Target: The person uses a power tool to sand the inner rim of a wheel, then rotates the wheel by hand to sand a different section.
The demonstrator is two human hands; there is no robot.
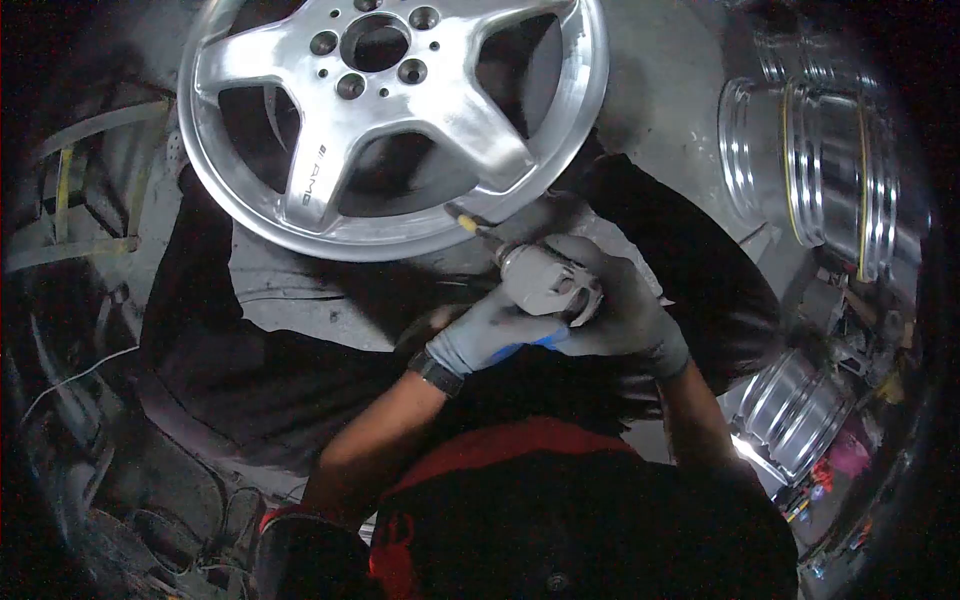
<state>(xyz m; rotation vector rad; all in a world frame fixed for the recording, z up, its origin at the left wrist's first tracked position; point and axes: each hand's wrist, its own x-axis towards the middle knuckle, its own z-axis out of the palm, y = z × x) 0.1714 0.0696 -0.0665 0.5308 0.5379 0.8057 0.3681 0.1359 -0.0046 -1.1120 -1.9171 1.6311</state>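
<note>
Both my hands wear grey gloves and are closed around a die grinder [540,280] with a pale body. My left hand [480,335] grips it from the left and below, a dark band at the wrist. My right hand [625,305] wraps the right side, its fingers partly hidden by the tool. A yellow piece [467,223] shows near the grinder's tip, which points up and left and overlaps the lower rim of a silver alloy wheel [425,115]. The wheel lies face up before me, with wide spokes, bolt holes around the hub and lettering on one spoke.
Polished wheel barrels [800,170] stand at the right, with another shiny rim [795,415] lower down. Small clutter lies around them. A metal frame [90,190] with yellow marks is at the left, above a thin cable [80,380]. My legs [680,240] flank the wheel.
</note>
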